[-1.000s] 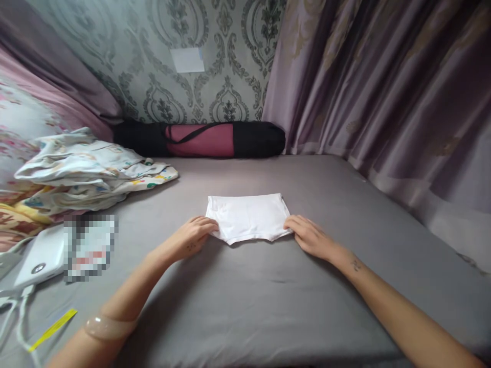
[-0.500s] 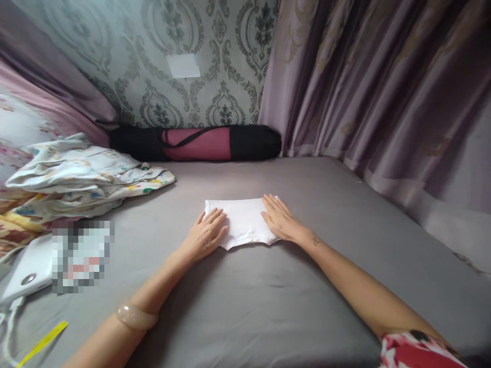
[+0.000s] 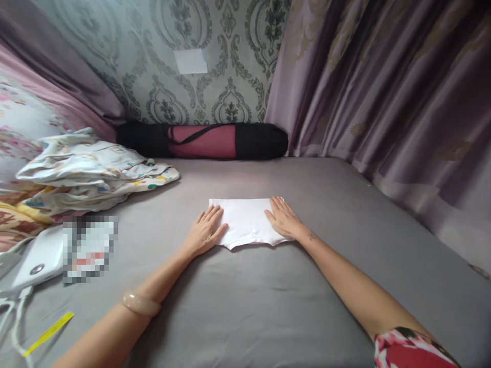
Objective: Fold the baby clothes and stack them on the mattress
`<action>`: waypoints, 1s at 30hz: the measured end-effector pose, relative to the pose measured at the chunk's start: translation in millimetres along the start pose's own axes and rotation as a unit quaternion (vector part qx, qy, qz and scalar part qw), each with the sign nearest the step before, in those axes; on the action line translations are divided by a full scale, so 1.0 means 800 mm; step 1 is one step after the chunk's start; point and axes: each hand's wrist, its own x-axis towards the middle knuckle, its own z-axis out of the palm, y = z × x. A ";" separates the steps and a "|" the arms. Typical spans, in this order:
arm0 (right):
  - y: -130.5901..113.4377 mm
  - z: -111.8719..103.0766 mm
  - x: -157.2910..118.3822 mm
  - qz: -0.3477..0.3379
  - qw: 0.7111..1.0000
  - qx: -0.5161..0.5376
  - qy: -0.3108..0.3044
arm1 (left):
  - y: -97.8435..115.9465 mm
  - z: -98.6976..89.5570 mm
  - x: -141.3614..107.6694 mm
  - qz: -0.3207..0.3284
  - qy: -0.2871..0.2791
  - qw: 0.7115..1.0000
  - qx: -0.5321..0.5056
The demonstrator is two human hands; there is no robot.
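A small white cloth (image 3: 247, 222) lies spread flat on the grey sheet (image 3: 245, 301), with slight wrinkles and a curved near edge. My left hand (image 3: 207, 230) rests flat over its left side, fingers apart and pointing away from me. On its right side lies my right hand (image 3: 284, 220), palm down, with the thumb out towards the middle of the cloth. Both hands are open and grip nothing. The cloth's left and right edges are partly hidden under the hands.
A black and dark red rolled bag (image 3: 203, 141) lies along the patterned wall. Crumpled patterned fabric (image 3: 88, 163) is heaped at the left. Nearer are a white device (image 3: 40, 258) with cables, a blurred item (image 3: 91, 250) and a yellow strip (image 3: 49, 333). Curtains (image 3: 368, 82) hang at the right.
My left hand has slid slightly left towards the cloth's edge, and more of the cloth's left part shows. My right hand has shifted slightly right. The whole view has also moved a little.
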 end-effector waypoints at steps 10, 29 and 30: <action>-0.073 0.007 -0.002 -0.066 0.998 0.015 0.020 | -0.010 0.009 -0.003 -0.017 0.060 0.997 -0.036; -0.139 0.023 0.020 -0.079 0.996 0.036 0.009 | -0.019 0.018 -0.002 -0.005 0.127 0.990 -0.062; -0.141 0.027 0.021 -0.077 0.996 0.034 0.010 | -0.019 0.018 -0.002 -0.007 0.131 0.989 -0.067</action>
